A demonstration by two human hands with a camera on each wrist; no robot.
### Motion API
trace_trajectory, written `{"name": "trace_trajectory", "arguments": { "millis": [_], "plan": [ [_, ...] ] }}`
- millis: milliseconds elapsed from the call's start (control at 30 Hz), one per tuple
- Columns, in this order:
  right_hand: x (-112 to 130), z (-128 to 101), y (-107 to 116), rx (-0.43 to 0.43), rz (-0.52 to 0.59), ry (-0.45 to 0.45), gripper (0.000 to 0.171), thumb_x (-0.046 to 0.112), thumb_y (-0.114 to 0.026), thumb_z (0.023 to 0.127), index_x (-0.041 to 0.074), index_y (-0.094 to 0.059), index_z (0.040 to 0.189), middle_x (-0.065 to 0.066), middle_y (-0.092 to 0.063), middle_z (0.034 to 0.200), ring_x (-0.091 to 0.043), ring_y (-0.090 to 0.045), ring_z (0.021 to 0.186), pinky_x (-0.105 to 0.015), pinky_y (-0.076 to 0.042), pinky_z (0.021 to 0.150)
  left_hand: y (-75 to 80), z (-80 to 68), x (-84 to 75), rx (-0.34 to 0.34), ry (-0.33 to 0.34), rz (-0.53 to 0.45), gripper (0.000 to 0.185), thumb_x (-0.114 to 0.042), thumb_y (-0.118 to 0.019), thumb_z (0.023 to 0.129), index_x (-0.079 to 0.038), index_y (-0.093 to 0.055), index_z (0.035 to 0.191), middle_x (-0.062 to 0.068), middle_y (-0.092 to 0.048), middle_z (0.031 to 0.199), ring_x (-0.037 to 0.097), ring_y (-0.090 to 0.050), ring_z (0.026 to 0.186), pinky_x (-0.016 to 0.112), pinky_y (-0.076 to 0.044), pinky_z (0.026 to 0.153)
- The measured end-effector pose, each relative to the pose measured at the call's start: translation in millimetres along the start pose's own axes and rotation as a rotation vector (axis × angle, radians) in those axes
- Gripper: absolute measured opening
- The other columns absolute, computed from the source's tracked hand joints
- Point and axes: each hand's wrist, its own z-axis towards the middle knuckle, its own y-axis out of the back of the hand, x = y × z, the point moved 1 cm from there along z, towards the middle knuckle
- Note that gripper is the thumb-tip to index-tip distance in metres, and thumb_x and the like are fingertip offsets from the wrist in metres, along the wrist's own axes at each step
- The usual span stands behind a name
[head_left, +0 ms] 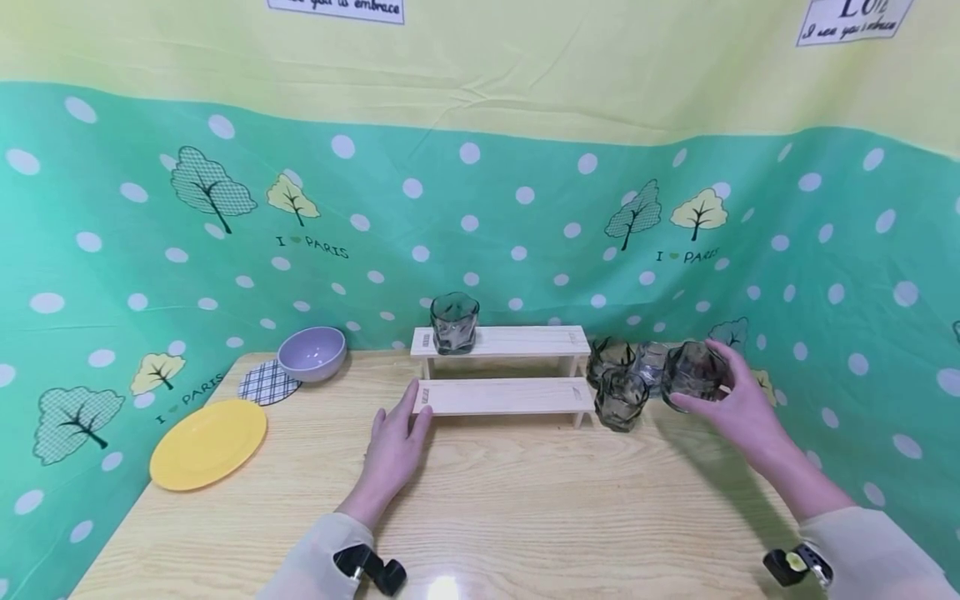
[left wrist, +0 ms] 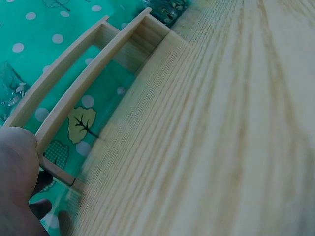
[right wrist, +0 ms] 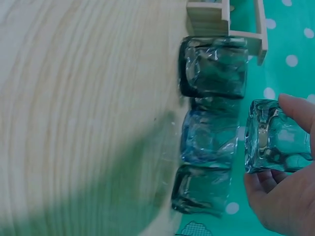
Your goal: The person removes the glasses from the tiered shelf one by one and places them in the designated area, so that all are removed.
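Observation:
In my right hand (head_left: 738, 404) I hold a dark tinted glass tumbler (head_left: 692, 372), thumb and fingers on opposite sides. The right wrist view shows this tumbler (right wrist: 275, 137) tipped on its side, raised beside the other glasses. My left hand (head_left: 397, 442) grips the left end of the lower board of a two-step wooden shelf (head_left: 502, 397), with the thumb at its front edge. Another dark tumbler (head_left: 453, 323) stands on the left part of the upper step. Right of the shelf, a group of tumblers (head_left: 622, 398) stands close together, one of them clearer (head_left: 651, 367).
On the left of the wooden table (head_left: 495, 508) lie a yellow plate (head_left: 208, 446) and a purple bowl (head_left: 312, 353) on a checked round mat (head_left: 266, 384). A green and yellow cloth (head_left: 517, 217) hangs behind the table and along its sides.

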Motion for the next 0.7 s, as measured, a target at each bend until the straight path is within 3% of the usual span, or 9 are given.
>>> {"name": "trace_trajectory", "arguments": {
  "millis": [200, 400, 700],
  "plan": [
    [-9.5, -0.1, 0.0, 0.032, -0.027, -0.026, 0.128, 0.046, -0.092, 0.092, 0.020, -0.003, 0.179, -0.029, 0.006, 0.181, -0.071, -0.013, 0.155, -0.092, -0.026, 0.111, 1.0, 1.1, 0.0, 0.033, 0.026, 0.011, 0.063, -0.031, -0.052, 0.119, -0.004, -0.033, 0.173, 0.020, -0.043, 0.170, 0.041, -0.042, 0.157, 0.061, -0.004, 0.136],
    [-20.9, 1.2, -5.2, 0.052, -0.045, -0.014, 0.130, 0.037, -0.096, 0.088, 0.016, -0.006, 0.179, -0.033, 0.001, 0.180, -0.071, -0.014, 0.154, -0.092, -0.023, 0.112, 1.1, 1.6, -0.2, 0.042, 0.032, 0.013, 0.064, -0.032, -0.052, 0.119, -0.005, -0.032, 0.173, 0.020, -0.043, 0.170, 0.040, -0.042, 0.158, 0.060, -0.003, 0.136],
    [-36.3, 5.0, -16.0, 0.106, -0.090, -0.058, 0.131, 0.038, -0.095, 0.090, 0.011, -0.003, 0.178, -0.040, -0.007, 0.176, -0.073, -0.022, 0.149, -0.089, -0.029, 0.113, 1.1, 0.1, -1.1, 0.038, 0.031, 0.016, 0.064, -0.032, -0.052, 0.119, -0.005, -0.033, 0.173, 0.021, -0.044, 0.169, 0.040, -0.043, 0.157, 0.061, -0.004, 0.136]
  ]
}}
